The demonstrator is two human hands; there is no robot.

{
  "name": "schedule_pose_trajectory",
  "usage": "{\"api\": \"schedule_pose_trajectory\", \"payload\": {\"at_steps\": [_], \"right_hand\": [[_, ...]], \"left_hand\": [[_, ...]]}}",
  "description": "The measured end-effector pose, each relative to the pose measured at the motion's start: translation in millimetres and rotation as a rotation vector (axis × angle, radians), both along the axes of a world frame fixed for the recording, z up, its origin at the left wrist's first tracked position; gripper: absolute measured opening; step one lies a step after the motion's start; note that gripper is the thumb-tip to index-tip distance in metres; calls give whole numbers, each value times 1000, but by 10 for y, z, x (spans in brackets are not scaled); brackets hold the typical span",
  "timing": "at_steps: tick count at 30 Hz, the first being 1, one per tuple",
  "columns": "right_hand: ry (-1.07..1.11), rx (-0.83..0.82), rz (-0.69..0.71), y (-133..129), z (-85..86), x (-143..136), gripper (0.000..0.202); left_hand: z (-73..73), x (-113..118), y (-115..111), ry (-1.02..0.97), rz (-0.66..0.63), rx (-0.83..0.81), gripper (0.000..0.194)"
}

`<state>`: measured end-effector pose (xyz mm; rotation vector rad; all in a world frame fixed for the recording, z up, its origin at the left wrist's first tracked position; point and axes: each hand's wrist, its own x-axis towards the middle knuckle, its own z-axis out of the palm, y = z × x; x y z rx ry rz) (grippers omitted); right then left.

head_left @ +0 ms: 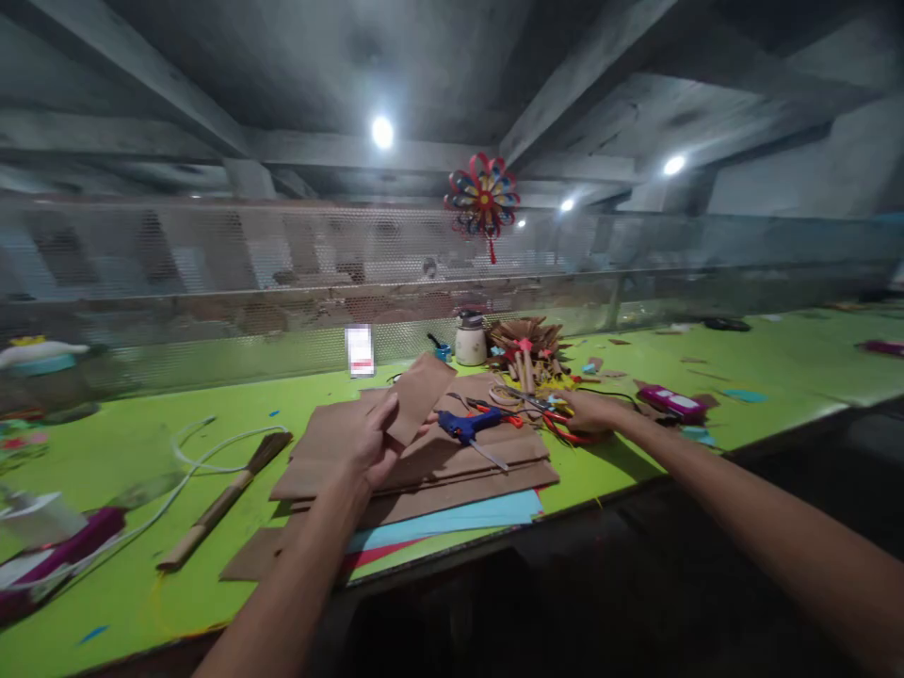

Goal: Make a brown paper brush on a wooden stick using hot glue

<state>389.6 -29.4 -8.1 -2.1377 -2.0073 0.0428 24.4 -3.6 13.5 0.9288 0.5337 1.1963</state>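
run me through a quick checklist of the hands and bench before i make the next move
1. Loose brown paper held in the left hand: ok, raised over the paper stack.
2. Right hand at the red-handled scissors: ok.
3. Firm right grip on them: cannot tell, too blurred.
4. Paper stack free of tools: not ok, the glue gun lies on it.
5. Glue gun cool: cannot tell.

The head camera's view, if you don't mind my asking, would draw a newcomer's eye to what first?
Probably the red looped ornament hanging above the bright green table, near the middle of the view. Next, I'd say, comes the blue glue gun on the stacked brown sheets, between the left hand, which holds a brown piece, and the right hand.
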Motion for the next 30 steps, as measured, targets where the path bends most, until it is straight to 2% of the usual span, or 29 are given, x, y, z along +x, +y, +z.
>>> {"api": "schedule_pose_trajectory", "payload": {"at_steps": [3,7,10,13,16,19,22,26,30], "right_hand": [[2,-31,35,90,-93,40,63],[-3,-7,38,242,-109,169,47],[-2,30,18,310,-31,336,40],[42,97,29,298,106,494,49],[306,188,113,217,263,507,53],[556,197,165,68,399,271,53],[573,191,251,-153,479,-176,52],[563,34,485,-455,468,-807,53],[529,37,581,-575,424,-1182,53]], "left_hand": [[-31,-31,-64,-4,-40,10,33],[-44,-101,-157,-33,-62,28,37],[-46,-128,-188,-54,-67,56,39],[-52,-136,-198,-69,-77,112,39],[-48,-139,-212,-69,-64,156,38],[-20,-148,-237,-63,-41,164,39],[21,-162,-274,-54,-34,165,40],[54,-167,-330,-42,-58,175,40],[41,-146,-374,-19,-102,167,39]]}}
